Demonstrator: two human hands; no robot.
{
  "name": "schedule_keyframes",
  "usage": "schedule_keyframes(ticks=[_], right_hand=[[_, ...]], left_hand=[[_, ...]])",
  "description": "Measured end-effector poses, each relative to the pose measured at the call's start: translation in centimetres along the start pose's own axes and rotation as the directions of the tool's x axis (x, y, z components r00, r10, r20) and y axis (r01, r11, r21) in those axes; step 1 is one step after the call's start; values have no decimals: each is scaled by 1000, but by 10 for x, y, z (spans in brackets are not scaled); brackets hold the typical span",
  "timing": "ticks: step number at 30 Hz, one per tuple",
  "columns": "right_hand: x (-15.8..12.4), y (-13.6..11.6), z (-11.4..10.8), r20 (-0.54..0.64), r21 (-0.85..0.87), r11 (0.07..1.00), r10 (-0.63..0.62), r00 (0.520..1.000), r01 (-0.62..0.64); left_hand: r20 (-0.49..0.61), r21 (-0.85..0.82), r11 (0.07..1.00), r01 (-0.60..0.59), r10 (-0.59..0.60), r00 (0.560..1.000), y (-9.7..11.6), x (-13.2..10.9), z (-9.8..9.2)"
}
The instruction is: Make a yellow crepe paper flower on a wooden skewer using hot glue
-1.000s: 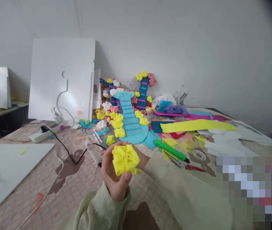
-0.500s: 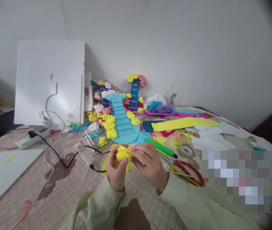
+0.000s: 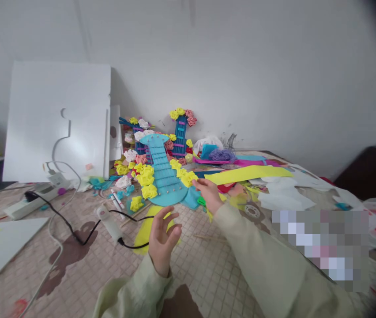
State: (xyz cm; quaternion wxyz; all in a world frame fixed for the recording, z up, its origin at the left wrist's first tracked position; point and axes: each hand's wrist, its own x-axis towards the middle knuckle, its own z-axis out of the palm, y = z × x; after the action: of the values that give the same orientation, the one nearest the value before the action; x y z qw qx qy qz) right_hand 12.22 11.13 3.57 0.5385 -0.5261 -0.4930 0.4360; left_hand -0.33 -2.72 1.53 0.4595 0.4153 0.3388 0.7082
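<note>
A light-blue, guitar-like board (image 3: 165,173) leans among paper flowers, with yellow crepe flowers (image 3: 146,177) down its left side and more on its right. My right hand (image 3: 209,193) reaches to the board's lower right edge, its fingertips closed at a yellow flower (image 3: 188,178) there. Nearer to me, my left hand (image 3: 163,240) is raised over the table with its fingers apart and nothing in them. Beneath and behind it lies a yellow paper sheet (image 3: 144,230).
A glue gun (image 3: 110,224) with a black cord lies left of my left hand. Farther left is a power strip (image 3: 35,202). Yellow paper strip (image 3: 250,173), tape roll (image 3: 252,210) and paper scraps lie to the right. A white board (image 3: 57,119) leans on the wall.
My right hand has moved forward from my left hand to the blue board's right edge, and the yellow flower has left my left hand. My left hand has opened. The view has shifted slightly.
</note>
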Motion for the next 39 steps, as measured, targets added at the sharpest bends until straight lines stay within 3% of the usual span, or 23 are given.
schedule_keyframes(ticks=[4,8,24,32,39], right_hand=[[25,17,16,43,-23,981,191,981,-190],[36,30,29,48,-36,961,276,960,-274],[48,41,29,159,-160,911,404,901,-380],[55,49,20,156,-234,908,387,909,-346],[62,41,24,189,-224,902,412,891,-370]], left_hand=[[21,27,1000,-1,0,1000,-1,-3,1],[20,25,999,-24,23,1000,-2,-4,0],[96,97,994,-55,45,994,4,-10,3],[108,114,991,-67,55,993,4,-9,3],[88,117,991,-66,56,995,4,-9,2]])
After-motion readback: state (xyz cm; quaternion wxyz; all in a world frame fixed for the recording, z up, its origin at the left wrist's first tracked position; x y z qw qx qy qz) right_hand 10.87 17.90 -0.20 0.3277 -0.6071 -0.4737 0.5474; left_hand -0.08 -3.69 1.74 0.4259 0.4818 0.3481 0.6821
